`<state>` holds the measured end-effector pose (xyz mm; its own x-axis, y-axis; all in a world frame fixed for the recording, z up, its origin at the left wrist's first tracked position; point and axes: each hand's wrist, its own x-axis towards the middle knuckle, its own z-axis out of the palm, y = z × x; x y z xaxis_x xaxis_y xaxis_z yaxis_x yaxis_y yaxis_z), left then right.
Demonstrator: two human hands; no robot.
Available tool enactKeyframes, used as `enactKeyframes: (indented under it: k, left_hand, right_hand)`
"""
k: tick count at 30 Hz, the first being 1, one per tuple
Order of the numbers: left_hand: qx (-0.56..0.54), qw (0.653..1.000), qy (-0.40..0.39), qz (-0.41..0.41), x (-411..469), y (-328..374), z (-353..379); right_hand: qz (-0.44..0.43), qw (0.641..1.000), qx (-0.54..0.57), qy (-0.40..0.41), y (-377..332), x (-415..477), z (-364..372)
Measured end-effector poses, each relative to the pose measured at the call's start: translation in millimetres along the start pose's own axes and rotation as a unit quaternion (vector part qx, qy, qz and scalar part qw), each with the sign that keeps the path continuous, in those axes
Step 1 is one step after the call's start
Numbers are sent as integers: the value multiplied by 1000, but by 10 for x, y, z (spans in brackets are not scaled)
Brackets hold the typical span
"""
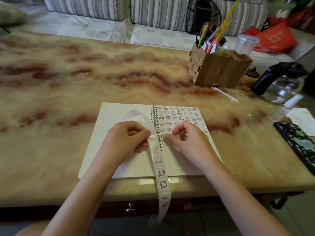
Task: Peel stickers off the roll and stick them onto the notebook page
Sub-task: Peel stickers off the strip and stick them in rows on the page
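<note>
Marble-patterned table (pixel 68 82) in cream and red fills most of the view, with a striped sofa (pixel 85 7) behind its far edge. An open spiral notebook (pixel 102 150) lies flat at the near edge, directly in front of the person. To the far right stand a wooden organiser box (pixel 216 72) full of pens and scissors and a glass kettle (pixel 283 82) with a black handle. A patterned phone case (pixel 298 143) lies at the right edge, just below a white tissue (pixel 301 116).

The sticker strip (pixel 161 174) loops as bare backing over the left page, passes through the left hand (pixel 126 138), then runs over the notebook's near edge and hangs off the table edge. Round cartoon stickers sit along the hanging part.

The left hand has its fingers curled and pinches the strip just left of the spiral binding (pixel 154 116). The right hand (pixel 189 140) rests low on the right page with fingers curled, thumb and forefinger meeting just right of the binding. I cannot tell whether a sticker is held between them. Rows of small stickers (pixel 179 114) cover the upper part of the right page.
</note>
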<state>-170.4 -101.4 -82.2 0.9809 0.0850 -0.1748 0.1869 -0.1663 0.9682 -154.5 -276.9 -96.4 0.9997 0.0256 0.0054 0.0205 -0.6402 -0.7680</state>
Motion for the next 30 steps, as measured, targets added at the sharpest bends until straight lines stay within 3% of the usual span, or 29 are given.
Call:
enactKeyframes:
  k: [9, 14, 20, 30]
  left_hand:
    - [-7, 1000, -4, 10, -33, 35, -15]
    - [-46, 998, -10, 38, -43, 73, -7]
    - [-72, 996, 8, 49, -47, 92, -18]
    - [-91, 995, -37, 20, -79, 122, 2]
  right_hand:
    - [-12, 999, -48, 8, 0, -4, 20]
    - [-47, 995, 89, 10, -129, -97, -54]
    - [-66, 970, 220, -79, -266, -220, -92]
    - [-79, 971, 221, -48, -265, -198, -87]
